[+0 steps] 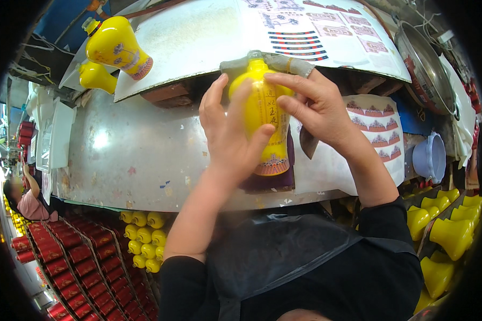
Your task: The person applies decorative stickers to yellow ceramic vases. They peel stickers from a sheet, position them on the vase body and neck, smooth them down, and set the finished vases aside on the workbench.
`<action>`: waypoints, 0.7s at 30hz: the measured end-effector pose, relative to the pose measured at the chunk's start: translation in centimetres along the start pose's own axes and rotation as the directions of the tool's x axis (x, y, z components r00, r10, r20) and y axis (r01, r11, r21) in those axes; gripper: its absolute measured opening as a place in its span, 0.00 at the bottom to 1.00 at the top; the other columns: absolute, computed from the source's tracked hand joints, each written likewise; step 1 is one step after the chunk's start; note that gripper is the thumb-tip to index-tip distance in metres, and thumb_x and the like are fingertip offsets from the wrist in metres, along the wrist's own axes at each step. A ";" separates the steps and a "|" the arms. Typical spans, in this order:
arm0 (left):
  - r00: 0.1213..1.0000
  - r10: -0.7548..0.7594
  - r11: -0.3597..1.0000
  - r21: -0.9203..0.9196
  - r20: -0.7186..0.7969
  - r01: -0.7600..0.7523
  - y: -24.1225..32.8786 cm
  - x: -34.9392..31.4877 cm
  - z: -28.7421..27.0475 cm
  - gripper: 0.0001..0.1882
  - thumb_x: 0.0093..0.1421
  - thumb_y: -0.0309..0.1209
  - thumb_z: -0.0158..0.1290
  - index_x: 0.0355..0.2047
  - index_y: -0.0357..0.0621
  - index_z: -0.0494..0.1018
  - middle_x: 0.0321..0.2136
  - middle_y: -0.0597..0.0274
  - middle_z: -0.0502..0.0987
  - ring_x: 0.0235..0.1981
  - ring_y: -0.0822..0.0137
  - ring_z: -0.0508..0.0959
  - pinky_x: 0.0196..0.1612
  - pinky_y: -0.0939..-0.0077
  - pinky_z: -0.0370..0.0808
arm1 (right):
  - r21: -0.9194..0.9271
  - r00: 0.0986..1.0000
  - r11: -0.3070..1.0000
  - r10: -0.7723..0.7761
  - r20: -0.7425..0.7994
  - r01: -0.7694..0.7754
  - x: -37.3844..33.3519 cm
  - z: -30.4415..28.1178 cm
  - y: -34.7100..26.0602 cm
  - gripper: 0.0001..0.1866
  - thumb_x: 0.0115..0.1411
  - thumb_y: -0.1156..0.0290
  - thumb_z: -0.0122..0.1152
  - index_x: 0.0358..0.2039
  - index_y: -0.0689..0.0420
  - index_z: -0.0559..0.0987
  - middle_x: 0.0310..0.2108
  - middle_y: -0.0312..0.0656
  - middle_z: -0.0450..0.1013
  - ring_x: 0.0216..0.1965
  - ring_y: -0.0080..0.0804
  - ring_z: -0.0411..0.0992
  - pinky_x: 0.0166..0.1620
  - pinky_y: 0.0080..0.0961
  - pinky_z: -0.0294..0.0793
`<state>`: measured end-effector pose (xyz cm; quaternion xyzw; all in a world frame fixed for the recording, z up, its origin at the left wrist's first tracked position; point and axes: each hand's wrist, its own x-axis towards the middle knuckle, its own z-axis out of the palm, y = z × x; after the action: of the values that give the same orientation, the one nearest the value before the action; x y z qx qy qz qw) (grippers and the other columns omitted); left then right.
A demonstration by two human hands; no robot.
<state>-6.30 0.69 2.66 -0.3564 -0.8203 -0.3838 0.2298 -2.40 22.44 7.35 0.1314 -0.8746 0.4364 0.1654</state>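
A yellow bottle (pixel 264 155) with dark printed lettering and a patterned band at its base lies on a dark purple pad (pixel 282 180), its clear neck pointing away from me. Its neck end rests against a grey cloth (pixel 294 65). My left hand (pixel 227 131), partly blurred, has its fingers spread over the bottle's left side, thumb on the front. My right hand (pixel 313 104) touches the bottle's right shoulder with its index fingertip. A brown flat, pointed piece, like a scraper (pixel 308 143), sticks out below that hand's curled fingers; its grip is hidden.
Decal sheets lie on the raised white board (pixel 225 27) and at right (pixel 377 128). Two decorated yellow bottles (pixel 120 48) lie at far left. A metal basin (pixel 423 64) and lilac bucket (pixel 429 158) stand right. Yellow bottles (pixel 144 235) and red cylinders (pixel 85 262) fill racks below; a person (pixel 32 200) is far left.
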 end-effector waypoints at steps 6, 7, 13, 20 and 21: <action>0.994 0.013 0.984 0.175 0.108 -0.032 0.0 1.4 -0.1 0.37 0.61 0.56 0.57 0.66 0.53 0.69 0.65 0.44 0.60 0.66 0.43 0.60 0.68 0.47 0.54 | -0.093 1.000 0.996 -0.002 -0.015 0.001 -0.4 0.7 0.3 0.23 0.62 0.61 0.68 0.59 0.41 0.82 0.39 0.48 0.74 0.34 0.39 0.77 0.39 0.31 0.78; 0.994 0.008 0.985 0.170 0.113 -0.027 0.0 1.4 -0.2 0.37 0.60 0.55 0.58 0.66 0.53 0.69 0.65 0.45 0.60 0.66 0.43 0.60 0.68 0.46 0.54 | -0.103 1.000 0.995 -0.013 -0.011 0.012 -0.3 0.7 0.3 0.23 0.62 0.60 0.68 0.59 0.41 0.82 0.38 0.48 0.74 0.33 0.40 0.77 0.39 0.31 0.78; 0.989 -0.016 0.993 0.120 0.148 -0.002 -0.4 1.2 -0.2 0.40 0.57 0.53 0.60 0.67 0.51 0.65 0.65 0.46 0.61 0.66 0.43 0.60 0.69 0.46 0.53 | -0.120 1.000 0.993 -0.001 0.013 0.002 0.0 0.4 0.0 0.24 0.60 0.59 0.69 0.58 0.40 0.82 0.36 0.48 0.73 0.33 0.42 0.76 0.39 0.33 0.78; 0.985 -0.005 0.998 0.067 0.174 -0.007 -0.8 1.2 -0.1 0.43 0.58 0.54 0.60 0.69 0.48 0.63 0.65 0.43 0.59 0.66 0.40 0.60 0.69 0.46 0.56 | -0.059 1.000 0.998 -0.024 0.005 0.024 0.1 0.6 0.3 0.27 0.60 0.59 0.69 0.61 0.43 0.80 0.37 0.47 0.73 0.31 0.38 0.75 0.37 0.31 0.77; 0.988 -0.015 0.999 0.041 0.151 0.009 -0.9 1.1 0.1 0.44 0.59 0.56 0.59 0.70 0.46 0.61 0.66 0.42 0.59 0.66 0.40 0.60 0.68 0.47 0.57 | -0.040 1.000 0.999 0.000 0.018 0.001 0.0 0.6 0.4 0.28 0.60 0.60 0.69 0.62 0.44 0.79 0.37 0.46 0.73 0.31 0.36 0.74 0.37 0.30 0.76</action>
<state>-7.67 0.79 2.91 -0.3751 -0.8449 -0.3406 0.1717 -2.63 22.19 6.74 0.1322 -0.8847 0.4174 0.1602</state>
